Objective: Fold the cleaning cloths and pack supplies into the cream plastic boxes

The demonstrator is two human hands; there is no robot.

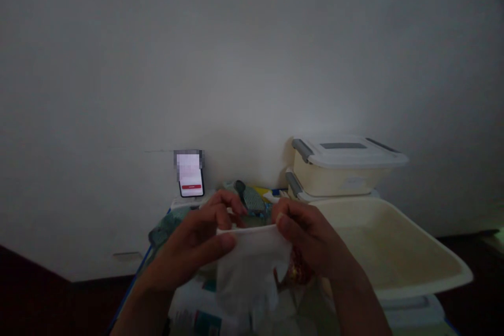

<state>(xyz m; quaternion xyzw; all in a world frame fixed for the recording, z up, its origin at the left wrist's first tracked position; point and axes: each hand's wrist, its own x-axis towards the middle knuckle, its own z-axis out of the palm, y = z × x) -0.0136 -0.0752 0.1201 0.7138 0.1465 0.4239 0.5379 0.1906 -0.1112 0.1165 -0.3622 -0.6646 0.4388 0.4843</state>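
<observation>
My left hand (197, 244) and my right hand (311, 239) are raised in front of me, each pinching the top edge of a small white cloth (248, 268). The cloth hangs down between them, its upper hem stretched flat from thumb to thumb. Both hands have fingers closed on the fabric. Below the cloth lie more crumpled items, among them something red and patterned (297, 268) next to my right wrist. The scene is dim.
An open cream plastic tub (425, 268) stands at the right. Behind it sit stacked lidded containers (346, 165) against the wall. A phone (191, 178) with a lit screen leans on the wall at centre left. Small coloured items (252, 197) lie beyond my hands.
</observation>
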